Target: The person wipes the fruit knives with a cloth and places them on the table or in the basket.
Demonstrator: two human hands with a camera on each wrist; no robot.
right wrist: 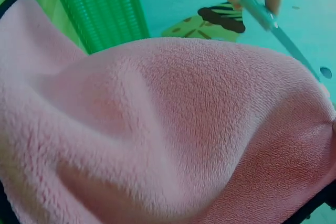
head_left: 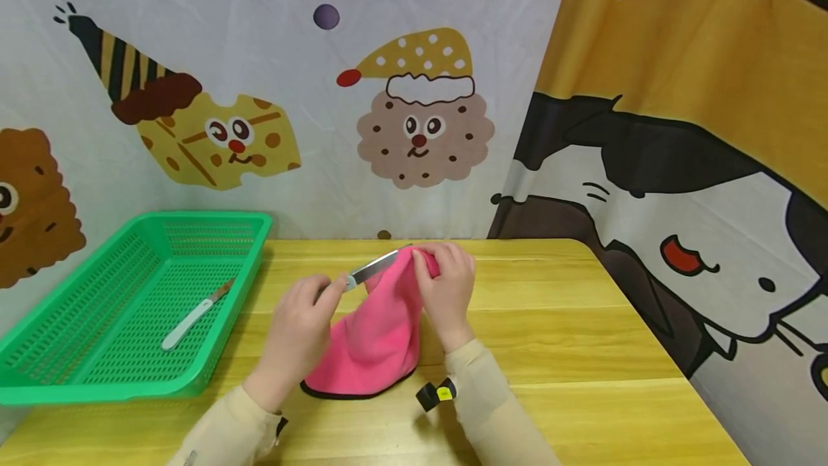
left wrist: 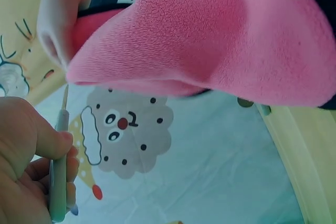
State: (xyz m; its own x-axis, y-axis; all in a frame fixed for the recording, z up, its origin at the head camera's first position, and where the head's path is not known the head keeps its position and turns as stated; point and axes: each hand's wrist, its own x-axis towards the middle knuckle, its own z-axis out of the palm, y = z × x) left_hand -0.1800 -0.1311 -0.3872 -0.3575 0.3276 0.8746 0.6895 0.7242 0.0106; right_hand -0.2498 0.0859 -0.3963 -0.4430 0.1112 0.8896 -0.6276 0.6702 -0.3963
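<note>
My left hand [head_left: 300, 318] grips the pale handle of a knife [head_left: 375, 267], whose blade points up and to the right. Over the blade's tip lies a pink cloth [head_left: 382, 333] with a black edge, pinched near its top by my right hand [head_left: 446, 282]. The cloth's lower part hangs down to the table. In the left wrist view the knife handle [left wrist: 59, 177] lies between thumb and curled fingers, and the blade's end meets the cloth [left wrist: 173, 35]. The right wrist view is mostly filled by the cloth [right wrist: 173, 124], with the knife [right wrist: 286, 40] behind it.
A green plastic basket [head_left: 223, 351] stands at the left of the wooden table [head_left: 550, 336]. Inside it lies a second knife [head_left: 194, 318] with a white handle and brownish blade. A printed curtain [head_left: 310, 128] hangs behind the table and along its right side.
</note>
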